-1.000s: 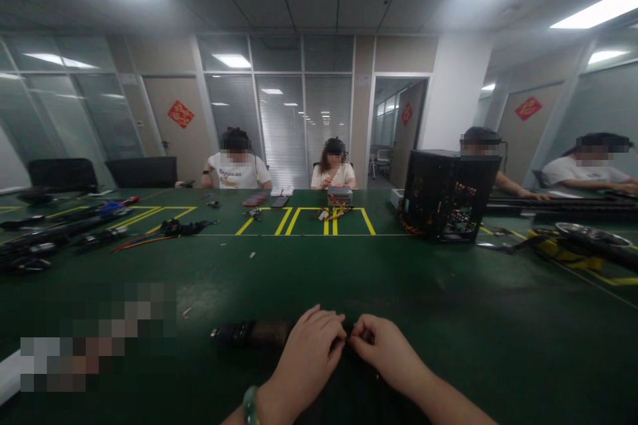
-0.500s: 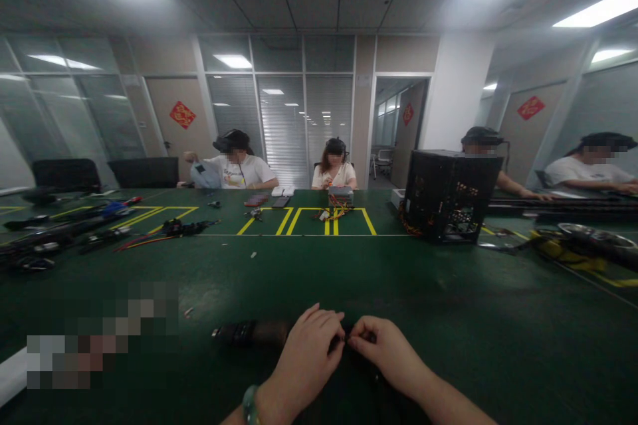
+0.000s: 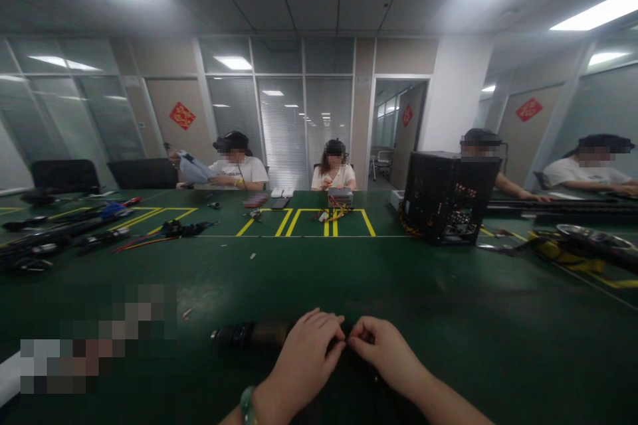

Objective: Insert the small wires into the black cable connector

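A dark, long, roughly cylindrical object [image 3: 252,335] lies on the green table, with a small shiny tip at its left end. Over its right part is my left hand [image 3: 312,348], fingers curled and closed round it; the covered part cannot be seen. Close beside it, my right hand [image 3: 383,348] is closed in a pinch, thumb against index finger. What it pinches is too small and dark to make out. The fingertips of both hands nearly meet. A green bangle [image 3: 248,405] circles my left wrist.
Across the green table [image 3: 319,272] several people sit at work. A black computer case [image 3: 448,199] stands at the back right; a power supply with wires [image 3: 340,197] is centre back. Dark parts and cables [image 3: 60,236] lie left, a yellow-and-black item [image 3: 573,249] right.
My hands have barely moved; the right fingers shift slightly at the pinch. Across the table, the person at left has moved a pale bag closer to the body.
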`<state>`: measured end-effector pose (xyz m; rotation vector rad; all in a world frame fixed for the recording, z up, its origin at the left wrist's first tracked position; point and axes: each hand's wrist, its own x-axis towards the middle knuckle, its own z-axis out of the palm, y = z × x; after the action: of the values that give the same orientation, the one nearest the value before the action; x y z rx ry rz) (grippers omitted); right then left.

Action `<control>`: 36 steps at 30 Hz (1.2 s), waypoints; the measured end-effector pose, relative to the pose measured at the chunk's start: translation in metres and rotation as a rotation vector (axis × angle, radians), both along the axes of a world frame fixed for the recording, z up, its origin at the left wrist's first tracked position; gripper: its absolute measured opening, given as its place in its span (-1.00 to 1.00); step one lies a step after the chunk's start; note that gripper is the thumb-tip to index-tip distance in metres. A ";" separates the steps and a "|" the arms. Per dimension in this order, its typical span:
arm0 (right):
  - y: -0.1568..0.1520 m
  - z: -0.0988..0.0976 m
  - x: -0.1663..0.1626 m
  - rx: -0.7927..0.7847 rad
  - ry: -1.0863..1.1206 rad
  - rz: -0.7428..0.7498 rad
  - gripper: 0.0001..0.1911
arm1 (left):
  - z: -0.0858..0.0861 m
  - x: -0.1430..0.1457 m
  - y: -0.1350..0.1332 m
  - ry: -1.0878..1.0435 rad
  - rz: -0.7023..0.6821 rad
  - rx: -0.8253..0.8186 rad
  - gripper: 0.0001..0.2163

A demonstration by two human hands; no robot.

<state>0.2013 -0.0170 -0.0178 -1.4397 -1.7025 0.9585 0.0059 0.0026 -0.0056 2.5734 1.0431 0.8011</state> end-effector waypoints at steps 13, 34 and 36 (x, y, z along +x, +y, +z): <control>0.001 -0.005 0.001 0.001 0.091 0.032 -0.89 | 0.000 0.000 0.000 0.018 0.039 0.023 -0.87; 0.001 -0.003 0.001 0.017 -0.036 0.019 -0.86 | -0.009 0.001 0.001 0.044 0.012 0.050 -0.86; 0.000 -0.002 0.000 0.021 -0.055 -0.004 -0.85 | -0.008 0.002 0.001 0.038 0.014 0.046 -0.85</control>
<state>0.2017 -0.0166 -0.0203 -1.4676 -1.7439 0.9042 0.0075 0.0035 -0.0137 2.6320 1.0676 0.7914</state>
